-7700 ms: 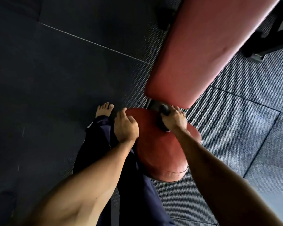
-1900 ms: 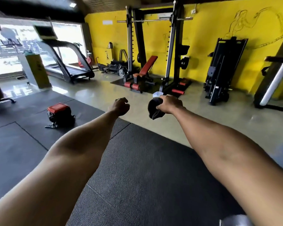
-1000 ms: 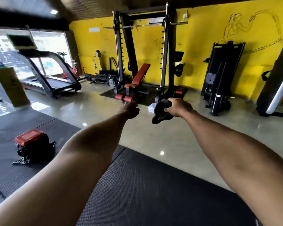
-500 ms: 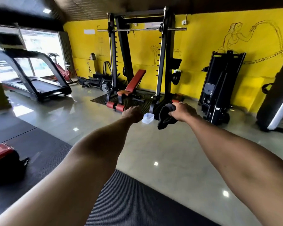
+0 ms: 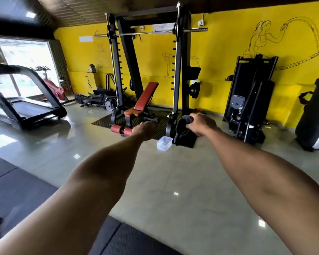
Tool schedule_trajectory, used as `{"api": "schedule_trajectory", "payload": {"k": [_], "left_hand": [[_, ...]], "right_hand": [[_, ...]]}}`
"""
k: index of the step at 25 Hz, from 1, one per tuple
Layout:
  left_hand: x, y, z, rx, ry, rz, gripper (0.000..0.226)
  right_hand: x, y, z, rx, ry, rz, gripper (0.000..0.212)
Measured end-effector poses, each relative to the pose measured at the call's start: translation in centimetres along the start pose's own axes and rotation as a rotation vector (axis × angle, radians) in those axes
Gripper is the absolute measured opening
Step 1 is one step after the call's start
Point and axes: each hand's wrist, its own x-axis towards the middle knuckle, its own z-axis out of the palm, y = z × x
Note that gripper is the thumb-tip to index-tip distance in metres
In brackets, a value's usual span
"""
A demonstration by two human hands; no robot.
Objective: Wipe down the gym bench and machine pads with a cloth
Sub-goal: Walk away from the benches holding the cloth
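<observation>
Both my arms reach forward at chest height. My right hand [image 5: 201, 124] grips a dark cloth [image 5: 183, 133] that hangs down from the fist. My left hand [image 5: 145, 129] is held out with fingers curled under and holds nothing I can see. Ahead, inside a black rack [image 5: 177, 70], stands an incline bench with a red back pad [image 5: 147, 95], a red seat [image 5: 133, 113] and red leg rollers [image 5: 121, 129]. The bench is still some distance beyond both hands.
A clear plastic tub [image 5: 164, 143] sits on the shiny tiled floor before the rack. A treadmill [image 5: 26, 105] stands at left, a black weight machine [image 5: 250, 100] at right, a punching bag [image 5: 315, 115] at the far right. Black rubber mats [image 5: 17, 190] lie at lower left.
The view has advanced toward the rack and bench, which look larger now. The red bag on the mat has passed out of view at left. My right hand still holds the cloth.
</observation>
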Motion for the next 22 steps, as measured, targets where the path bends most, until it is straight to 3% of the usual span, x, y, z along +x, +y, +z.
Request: {"api": "schedule_trajectory", "payload": {"k": [4, 12, 22], "left_hand": [[8.3, -3.3, 1.0, -0.028, 0.016, -0.006, 0.029], [26.2, -11.1, 7.7, 0.067, -0.059, -0.021, 0.027], [48.0, -16.0, 7.9, 0.029, -0.036, -0.074, 0.032]], "right_hand": [[8.2, -1.8, 3.4, 0.016, -0.038, 0.033, 0.045], [25.7, -4.1, 14.2, -0.029, -0.148, 0.038, 0.019], [50.2, -7.0, 22.4, -0.025, -0.215, 0.043, 0.017]]}}
